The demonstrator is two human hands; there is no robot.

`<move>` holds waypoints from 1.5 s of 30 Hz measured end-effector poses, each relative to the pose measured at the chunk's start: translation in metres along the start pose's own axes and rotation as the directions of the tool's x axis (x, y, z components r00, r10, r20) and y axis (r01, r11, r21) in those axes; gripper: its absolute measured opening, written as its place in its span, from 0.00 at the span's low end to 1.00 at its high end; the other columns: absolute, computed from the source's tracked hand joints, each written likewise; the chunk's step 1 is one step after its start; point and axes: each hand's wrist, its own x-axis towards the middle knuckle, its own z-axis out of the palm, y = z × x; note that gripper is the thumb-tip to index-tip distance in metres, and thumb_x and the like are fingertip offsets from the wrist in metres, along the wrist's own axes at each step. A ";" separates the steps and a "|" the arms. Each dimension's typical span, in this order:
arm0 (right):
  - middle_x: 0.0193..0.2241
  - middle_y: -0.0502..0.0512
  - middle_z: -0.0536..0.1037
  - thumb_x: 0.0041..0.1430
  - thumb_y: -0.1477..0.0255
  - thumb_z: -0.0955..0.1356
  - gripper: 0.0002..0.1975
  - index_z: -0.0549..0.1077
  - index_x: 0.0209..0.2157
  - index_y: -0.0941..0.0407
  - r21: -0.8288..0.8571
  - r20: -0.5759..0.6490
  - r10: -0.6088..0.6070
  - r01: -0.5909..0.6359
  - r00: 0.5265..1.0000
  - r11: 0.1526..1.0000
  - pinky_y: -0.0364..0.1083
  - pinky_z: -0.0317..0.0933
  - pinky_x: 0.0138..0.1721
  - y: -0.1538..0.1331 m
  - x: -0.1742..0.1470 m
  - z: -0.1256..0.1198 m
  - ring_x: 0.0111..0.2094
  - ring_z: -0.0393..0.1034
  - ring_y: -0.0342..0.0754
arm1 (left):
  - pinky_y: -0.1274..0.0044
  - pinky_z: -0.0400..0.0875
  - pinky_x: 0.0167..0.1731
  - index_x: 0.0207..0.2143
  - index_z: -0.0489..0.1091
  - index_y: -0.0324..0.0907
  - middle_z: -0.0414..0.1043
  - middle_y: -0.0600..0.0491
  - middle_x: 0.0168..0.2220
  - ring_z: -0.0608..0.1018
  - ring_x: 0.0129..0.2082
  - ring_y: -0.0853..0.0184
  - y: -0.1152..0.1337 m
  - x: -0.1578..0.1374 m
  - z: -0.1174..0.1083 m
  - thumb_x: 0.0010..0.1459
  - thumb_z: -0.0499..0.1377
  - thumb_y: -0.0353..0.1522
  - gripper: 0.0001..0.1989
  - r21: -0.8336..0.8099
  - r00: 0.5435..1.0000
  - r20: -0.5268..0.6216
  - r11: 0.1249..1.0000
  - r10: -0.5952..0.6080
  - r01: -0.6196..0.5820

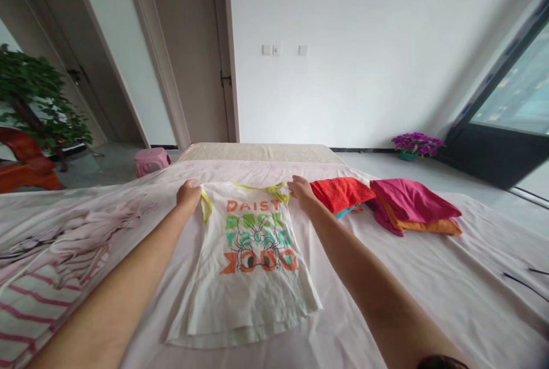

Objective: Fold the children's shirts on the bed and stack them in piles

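Observation:
A white sleeveless T-shirt [253,294] with yellow-green trim and a colourful "DAISY" duck print lies spread out, its neckline pointing away from me. My left hand [189,193] pinches its left shoulder beside the armhole. At the opposite shoulder, my right hand [301,189] grips the fabric close to a small yellow-green bow. Both arms reach forward on either side of the shirt, whose hem lies nearest me. Parts of the fingertips are hidden by the hands and cloth.
The shirt rests on a pale pink sheet [429,289]. Folded red clothing [343,193] and a magenta and orange pile [416,203] sit to the right. Striped garments [38,300] lie crumpled at left. Beyond are a pink stool [151,160], a plant [38,100] and purple flowers [417,143].

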 end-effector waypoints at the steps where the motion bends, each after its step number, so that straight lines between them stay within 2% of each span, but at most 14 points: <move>1: 0.51 0.63 0.74 0.52 0.77 0.68 0.26 0.69 0.55 0.59 -0.035 0.003 -0.020 0.020 1.000 0.999 0.49 0.68 0.49 0.009 -0.009 0.002 0.49 0.72 0.51 | 0.65 0.68 0.49 0.53 0.68 0.34 0.74 0.37 0.48 0.74 0.51 0.52 0.001 -0.009 0.005 0.52 0.55 0.31 0.25 0.017 1.000 0.003 0.999 0.026 -0.026; 4: 0.60 0.62 0.67 0.57 0.73 0.66 0.25 0.68 0.57 0.56 -0.301 0.152 -0.182 0.221 0.972 0.928 0.53 0.57 0.59 0.037 -0.047 0.003 0.60 0.62 0.54 | 0.63 0.60 0.59 0.55 0.67 0.35 0.67 0.37 0.57 0.65 0.61 0.52 0.000 -0.053 0.019 0.55 0.56 0.33 0.25 0.047 0.983 0.061 0.983 0.174 -0.177; 6: 0.64 0.61 0.61 0.63 0.68 0.63 0.25 0.63 0.62 0.54 -0.512 0.368 -0.291 0.453 0.883 0.730 0.56 0.51 0.62 0.052 -0.075 0.001 0.63 0.56 0.55 | 0.64 0.55 0.62 0.57 0.66 0.38 0.64 0.40 0.60 0.61 0.64 0.54 -0.007 -0.088 0.026 0.59 0.54 0.37 0.25 0.063 0.933 0.143 0.938 0.330 -0.342; 8: 0.66 0.60 0.56 0.66 0.65 0.60 0.27 0.58 0.65 0.54 -0.597 0.558 -0.302 0.626 0.773 0.502 0.58 0.45 0.64 0.061 -0.097 -0.005 0.66 0.50 0.56 | 0.61 0.53 0.63 0.60 0.64 0.38 0.61 0.40 0.63 0.58 0.66 0.52 -0.019 -0.121 0.026 0.61 0.52 0.40 0.27 0.106 0.854 0.233 0.861 0.465 -0.497; 11: 0.67 0.60 0.54 0.68 0.64 0.59 0.27 0.57 0.65 0.55 -0.621 0.652 -0.264 0.701 0.710 0.351 0.58 0.40 0.66 0.065 -0.114 -0.019 0.68 0.44 0.54 | 0.57 0.54 0.62 0.61 0.62 0.39 0.58 0.40 0.64 0.56 0.66 0.49 -0.041 -0.151 0.014 0.62 0.51 0.41 0.27 0.164 0.780 0.330 0.781 0.533 -0.603; 13: 0.66 0.61 0.58 0.67 0.65 0.60 0.26 0.60 0.64 0.56 -0.631 0.631 -0.260 0.678 0.731 0.378 0.56 0.43 0.65 0.064 -0.119 -0.031 0.67 0.47 0.53 | 0.58 0.56 0.61 0.60 0.63 0.39 0.59 0.40 0.63 0.58 0.65 0.50 -0.052 -0.161 -0.005 0.62 0.52 0.39 0.26 0.164 0.789 0.325 0.790 0.522 -0.590; 16: 0.60 0.62 0.67 0.64 0.68 0.63 0.24 0.66 0.59 0.58 -0.600 0.567 -0.291 0.628 0.771 0.496 0.51 0.53 0.60 0.062 -0.133 -0.052 0.61 0.60 0.52 | 0.64 0.61 0.59 0.55 0.67 0.42 0.65 0.43 0.59 0.65 0.61 0.56 -0.060 -0.176 -0.043 0.62 0.52 0.37 0.20 0.077 0.784 0.279 0.801 0.554 -0.593; 21: 0.45 0.57 0.77 0.57 0.72 0.65 0.16 0.75 0.47 0.55 -0.559 0.474 -0.370 0.598 0.799 0.575 0.47 0.60 0.50 0.055 -0.185 -0.093 0.47 0.69 0.50 | 0.76 0.69 0.45 0.43 0.73 0.46 0.72 0.51 0.43 0.75 0.44 0.66 -0.057 -0.224 -0.106 0.63 0.54 0.38 0.10 -0.111 0.668 0.394 0.754 0.631 -0.647; 26: 0.34 0.51 0.77 0.55 0.70 0.65 0.19 0.74 0.48 0.51 -0.620 0.513 -0.156 0.490 0.844 0.613 0.44 0.60 0.37 0.043 -0.234 -0.118 0.36 0.71 0.47 | 0.78 0.68 0.43 0.45 0.72 0.49 0.71 0.54 0.43 0.75 0.43 0.67 -0.051 -0.257 -0.129 0.59 0.61 0.35 0.11 -0.135 0.564 0.536 0.723 0.628 -0.677; 28: 0.35 0.51 0.76 0.54 0.67 0.67 0.23 0.71 0.52 0.51 -0.636 0.540 -0.097 0.481 0.836 0.603 0.44 0.59 0.37 0.040 -0.246 -0.122 0.37 0.70 0.48 | 0.77 0.67 0.43 0.43 0.73 0.48 0.71 0.54 0.42 0.75 0.43 0.67 -0.050 -0.260 -0.128 0.61 0.58 0.32 0.08 -0.115 0.567 0.545 0.725 0.618 -0.679; 32: 0.41 0.55 0.74 0.53 0.65 0.69 0.27 0.69 0.56 0.51 -0.678 0.550 -0.130 0.532 0.825 0.507 0.45 0.58 0.43 0.039 -0.264 -0.121 0.43 0.69 0.51 | 0.78 0.66 0.43 0.39 0.72 0.46 0.72 0.53 0.39 0.75 0.41 0.68 -0.050 -0.261 -0.125 0.63 0.50 0.28 0.11 -0.073 0.623 0.510 0.751 0.593 -0.656; 37: 0.43 0.57 0.74 0.61 0.67 0.64 0.19 0.71 0.54 0.50 -0.764 0.468 -0.160 0.489 0.869 0.420 0.46 0.56 0.45 0.041 -0.272 -0.112 0.45 0.68 0.51 | 0.79 0.65 0.40 0.38 0.70 0.45 0.72 0.54 0.39 0.75 0.39 0.69 -0.044 -0.267 -0.124 0.59 0.50 0.25 0.12 0.054 0.725 0.489 0.813 0.485 -0.580; 41: 0.43 0.57 0.74 0.64 0.67 0.61 0.18 0.70 0.54 0.50 -0.769 0.482 -0.191 0.517 0.855 0.377 0.47 0.55 0.47 0.042 -0.276 -0.108 0.46 0.67 0.51 | 0.78 0.63 0.35 0.35 0.69 0.45 0.71 0.55 0.37 0.75 0.36 0.69 -0.041 -0.274 -0.121 0.56 0.52 0.26 0.09 0.152 0.759 0.475 0.808 0.445 -0.569; 45: 0.46 0.57 0.72 0.59 0.59 0.67 0.27 0.65 0.59 0.50 -0.763 0.476 -0.248 0.537 0.844 0.360 0.50 0.54 0.48 0.041 -0.285 -0.104 0.47 0.65 0.55 | 0.77 0.64 0.36 0.34 0.66 0.45 0.70 0.54 0.36 0.73 0.35 0.68 -0.049 -0.271 -0.118 0.55 0.50 0.25 0.08 0.079 0.814 0.337 0.848 0.473 -0.525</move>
